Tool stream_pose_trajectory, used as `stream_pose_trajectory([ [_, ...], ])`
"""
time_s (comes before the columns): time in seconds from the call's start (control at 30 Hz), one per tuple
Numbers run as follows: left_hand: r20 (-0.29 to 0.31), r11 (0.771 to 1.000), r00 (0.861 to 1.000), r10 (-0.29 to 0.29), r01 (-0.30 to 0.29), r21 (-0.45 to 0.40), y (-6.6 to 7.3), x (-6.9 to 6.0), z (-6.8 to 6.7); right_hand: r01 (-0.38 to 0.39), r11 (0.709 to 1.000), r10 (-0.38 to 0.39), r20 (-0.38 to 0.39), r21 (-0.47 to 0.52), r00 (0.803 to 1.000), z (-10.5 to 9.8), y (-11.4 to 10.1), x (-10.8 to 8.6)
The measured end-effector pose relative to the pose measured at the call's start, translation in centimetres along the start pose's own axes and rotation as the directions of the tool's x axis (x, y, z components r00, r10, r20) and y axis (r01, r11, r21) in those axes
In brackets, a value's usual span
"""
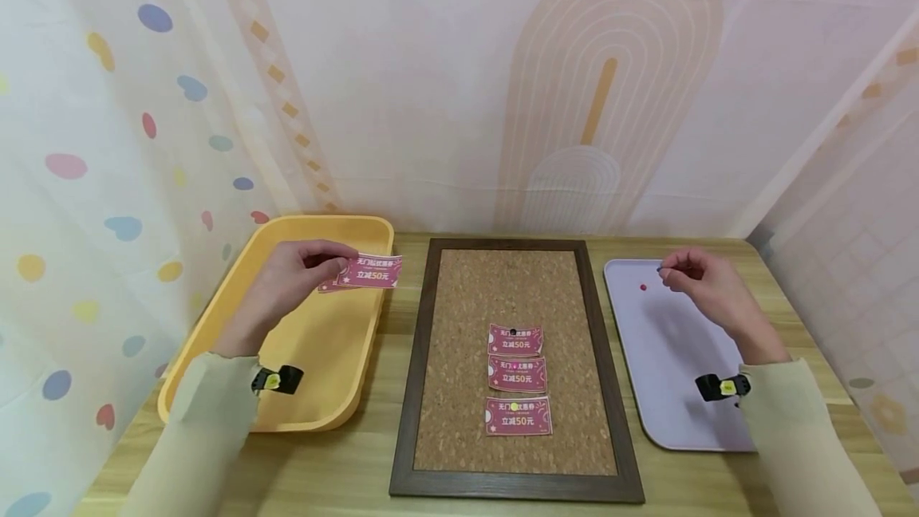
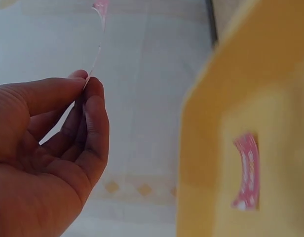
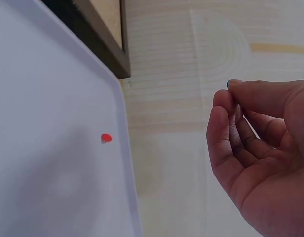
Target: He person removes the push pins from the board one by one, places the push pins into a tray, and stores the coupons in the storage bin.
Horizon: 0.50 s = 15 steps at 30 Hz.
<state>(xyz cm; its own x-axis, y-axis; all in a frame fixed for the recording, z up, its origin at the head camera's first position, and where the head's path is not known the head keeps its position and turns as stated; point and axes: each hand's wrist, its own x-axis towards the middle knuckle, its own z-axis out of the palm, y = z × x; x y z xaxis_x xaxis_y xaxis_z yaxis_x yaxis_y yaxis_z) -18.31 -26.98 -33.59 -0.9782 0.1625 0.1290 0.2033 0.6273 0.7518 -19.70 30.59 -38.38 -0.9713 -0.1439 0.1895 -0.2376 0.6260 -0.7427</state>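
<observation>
My left hand pinches a pink paper coupon by its left edge, above the yellow tray's right side. Behind it, a second pink coupon lies in the yellow tray. Between thumb and index finger, my right hand pinches a small blue pushpin, mostly covered by the fingertips, over the lilac tray. Three pink coupons are fixed in a column on the framed corkboard: the top one by a black pin, the middle one by a pink pin, the bottom one by a yellow pin.
A red pushpin lies near the far end of the lilac tray. The corkboard's dark frame stands between the two trays on the wooden table. Patterned curtains hang behind and at both sides.
</observation>
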Motion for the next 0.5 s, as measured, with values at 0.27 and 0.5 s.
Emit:
stream_pose_trajectory([
  [0.27, 0.044, 0.999, 0.998, -0.032, 0.033, -0.029, -2.7, 0.3, -2.1, -0.023, 1.0, 0.023, 0.035, 0.003, 0.999, -0.3, 0.8, 0.2],
  [0.5, 0.094, 0.993, 0.989, -0.117, 0.118, 0.001, -5.5, 1.2, -3.0, -0.079, 0.997, 0.081, 0.07, -0.025, 0.994, -0.4, 1.4, 0.8],
])
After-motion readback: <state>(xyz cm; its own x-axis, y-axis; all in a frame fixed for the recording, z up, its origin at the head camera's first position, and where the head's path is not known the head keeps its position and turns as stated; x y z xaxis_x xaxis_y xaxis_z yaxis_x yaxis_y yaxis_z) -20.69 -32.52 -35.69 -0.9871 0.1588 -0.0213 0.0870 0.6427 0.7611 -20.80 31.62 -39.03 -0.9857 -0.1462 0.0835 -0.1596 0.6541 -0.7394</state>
